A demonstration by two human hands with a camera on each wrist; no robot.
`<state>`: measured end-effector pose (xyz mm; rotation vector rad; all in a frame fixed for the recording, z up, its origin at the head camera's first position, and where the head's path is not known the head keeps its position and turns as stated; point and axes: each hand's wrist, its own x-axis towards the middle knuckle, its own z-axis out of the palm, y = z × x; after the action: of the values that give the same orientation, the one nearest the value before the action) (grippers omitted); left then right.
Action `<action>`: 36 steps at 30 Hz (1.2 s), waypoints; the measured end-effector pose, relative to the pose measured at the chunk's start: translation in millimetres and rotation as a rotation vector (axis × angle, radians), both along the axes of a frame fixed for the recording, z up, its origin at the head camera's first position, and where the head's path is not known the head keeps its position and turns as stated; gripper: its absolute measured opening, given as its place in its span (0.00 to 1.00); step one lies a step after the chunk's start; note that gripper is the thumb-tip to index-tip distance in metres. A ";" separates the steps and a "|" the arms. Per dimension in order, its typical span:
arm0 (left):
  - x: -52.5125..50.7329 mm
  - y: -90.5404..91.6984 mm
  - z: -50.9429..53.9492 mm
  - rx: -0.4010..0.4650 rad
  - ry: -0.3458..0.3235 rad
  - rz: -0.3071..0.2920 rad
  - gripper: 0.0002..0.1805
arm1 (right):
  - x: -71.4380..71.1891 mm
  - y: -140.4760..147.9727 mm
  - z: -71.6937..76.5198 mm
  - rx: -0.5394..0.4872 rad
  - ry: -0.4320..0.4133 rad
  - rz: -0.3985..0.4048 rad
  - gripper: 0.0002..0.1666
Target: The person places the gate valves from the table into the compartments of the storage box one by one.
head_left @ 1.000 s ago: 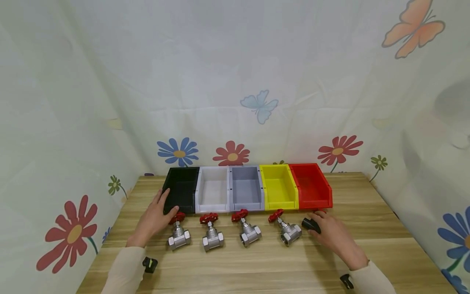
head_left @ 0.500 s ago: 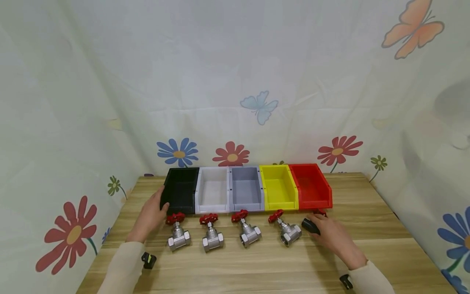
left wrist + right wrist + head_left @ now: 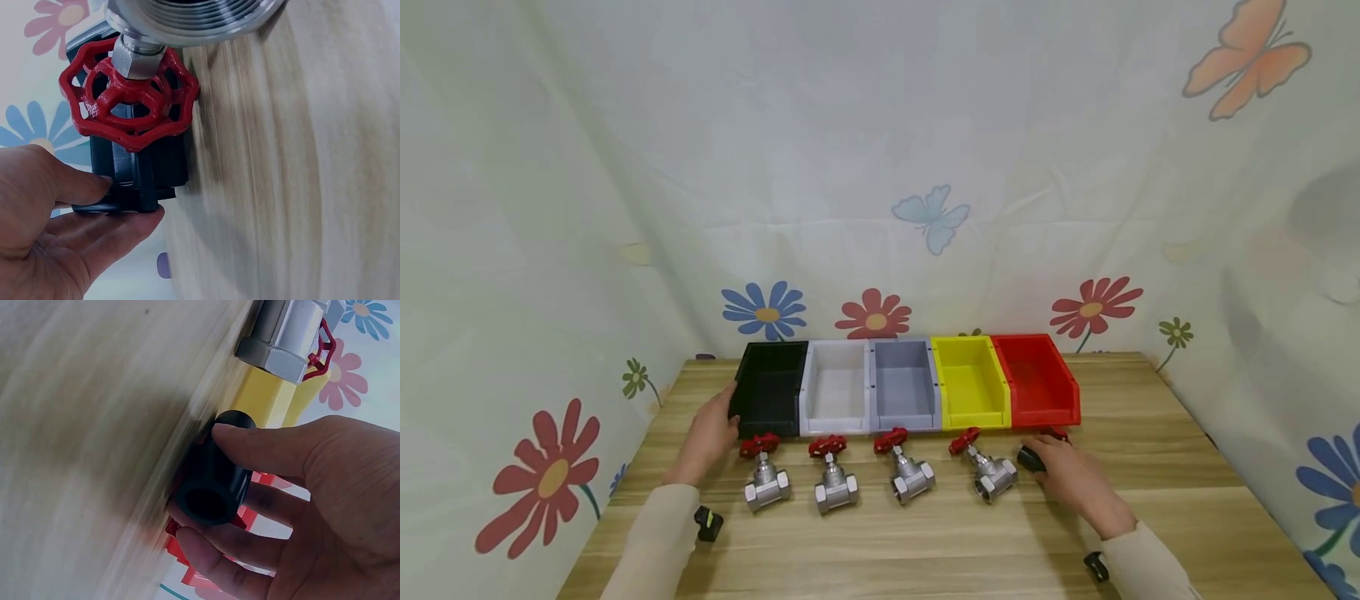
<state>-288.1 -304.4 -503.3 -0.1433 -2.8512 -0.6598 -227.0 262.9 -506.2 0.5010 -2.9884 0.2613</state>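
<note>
My left hand (image 3: 706, 435) is at the left side of the black bin (image 3: 767, 400). In the left wrist view its thumb and fingers pinch that bin's wall (image 3: 119, 197) near the front corner. A metal valve (image 3: 766, 483) with a red handwheel (image 3: 128, 94) lies just right of this hand. My right hand (image 3: 1078, 479) grips a black tubular valve body (image 3: 215, 469) in front of the red bin (image 3: 1037, 383). Thumb on top and fingers curled beneath hold it; a red part shows beyond the fingers, mostly hidden.
Between the black and red bins stand a white bin (image 3: 837, 427), a grey bin (image 3: 904, 422) and a yellow bin (image 3: 973, 418), side by side. More red-wheeled metal valves (image 3: 836, 487) lie in a row before them on the wooden table (image 3: 880, 558). A flowered curtain hangs behind.
My left hand has drawn back from over the black bin's front corner to its left side, its thumb shifting left. The right hand stays on the black valve; its forearm has shifted slightly left.
</note>
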 end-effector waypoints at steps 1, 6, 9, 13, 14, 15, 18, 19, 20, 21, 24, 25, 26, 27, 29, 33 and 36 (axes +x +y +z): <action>-0.7 -0.5 0.2 0.001 -0.002 0.000 0.35 | -0.5 -0.3 -0.2 -0.001 0.004 -0.001 0.30; -2.7 -2.0 1.6 0.012 -0.037 0.004 0.36 | -2.1 -1.2 -0.7 -0.015 0.005 -0.014 0.27; -3.3 -2.2 1.0 0.015 -0.044 0.005 0.35 | -3.4 -1.1 -0.9 -0.023 -0.004 -0.016 0.25; -3.7 -2.0 0.2 0.018 -0.034 0.011 0.35 | -5.2 -0.5 -1.3 -0.023 -0.004 -0.014 0.23; -3.8 -2.2 -0.1 0.017 -0.031 0.013 0.35 | -5.5 -0.2 -1.5 -0.023 -0.002 -0.013 0.23; -3.8 -2.3 -0.3 0.015 -0.029 0.014 0.35 | -5.7 0.0 -1.8 -0.021 0.000 -0.012 0.23; -3.9 -2.6 -1.2 0.010 -0.022 0.015 0.35 | -5.4 0.5 -2.4 -0.017 0.005 -0.012 0.23; -3.9 -2.9 -1.6 0.010 -0.022 0.016 0.35 | -5.1 0.7 -2.5 -0.014 0.009 -0.009 0.23; -3.9 -2.6 -1.8 0.007 -0.020 0.014 0.35 | -4.5 0.9 -2.4 -0.012 0.012 -0.007 0.23; -4.0 -2.6 -2.1 0.008 -0.021 0.012 0.35 | -3.9 1.1 -2.4 -0.010 0.016 -0.003 0.23; -3.8 -2.5 -2.5 0.010 -0.023 0.010 0.35 | -2.0 2.0 -0.8 -0.011 0.031 0.010 0.24; -3.8 -2.5 -2.8 0.009 -0.024 0.010 0.35 | -1.1 2.3 0.2 -0.015 0.035 0.015 0.24; -3.7 -2.5 -2.8 0.009 -0.024 0.008 0.35 | -0.3 2.7 1.2 -0.021 0.037 0.017 0.24; -3.6 -2.5 -2.9 0.008 -0.025 0.006 0.35 | 0.4 3.1 2.3 -0.028 0.039 0.020 0.25; -3.5 -2.2 -3.0 0.005 -0.024 0.003 0.35 | 2.0 3.7 5.7 -0.041 0.036 0.021 0.25; -3.5 -1.8 -3.8 0.005 -0.025 0.002 0.35 | 4.2 4.5 13.1 -0.062 0.014 0.010 0.26; -3.3 -2.4 -4.0 0.009 -0.020 0.003 0.35 | 5.6 4.5 18.6 -0.068 0.001 0.006 0.25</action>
<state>-291.4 -306.7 -507.2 -0.1311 -2.8668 -0.6773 -221.4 267.5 -487.6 0.5025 -2.9659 0.3618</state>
